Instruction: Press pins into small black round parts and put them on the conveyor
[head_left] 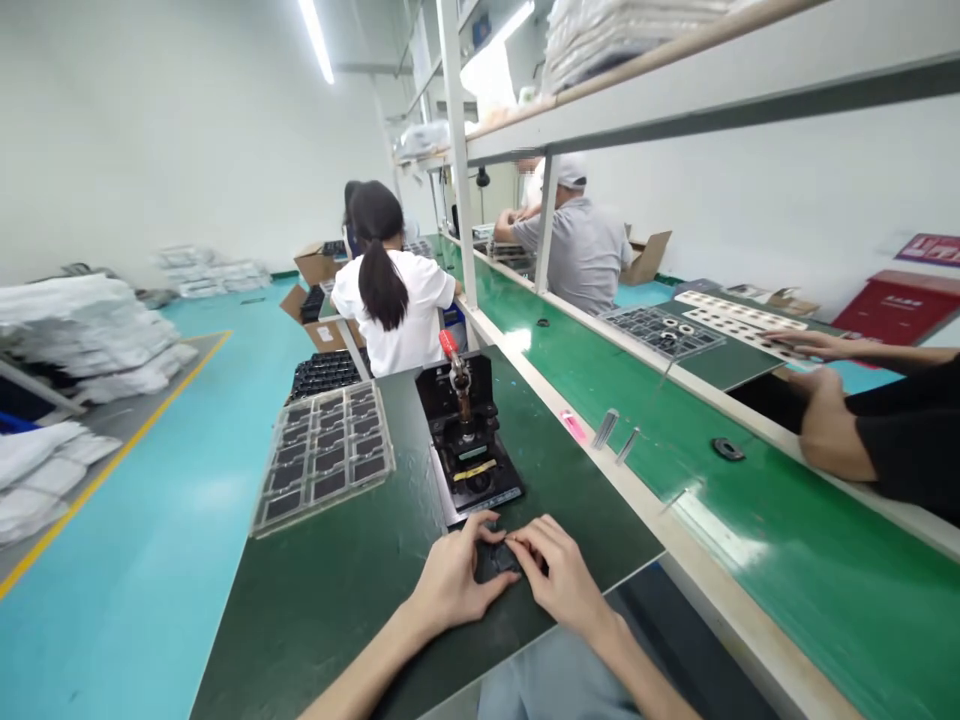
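Note:
A small black part point(495, 562) lies low over the dark green tabletop near its front edge; its exact kind is hard to make out. My left hand point(459, 578) curls around it, thumb on the near side and index finger on the far side. Pinched fingertips of my right hand point(553, 572) meet the part's right side, and anything tiny between them is hidden. Just beyond both hands stands a black clamping fixture point(480, 475) with a red-tipped toggle lever point(448, 345) and a yellow strip on its base.
Left of the fixture sits a clear compartment tray point(390, 462) with black flat pieces. A green conveyor belt point(660, 450) runs along the right, carrying a black oval part point(727, 449). Across it, a co-worker's hands point(814, 350) work by white strips point(739, 312). Other people sit farther off.

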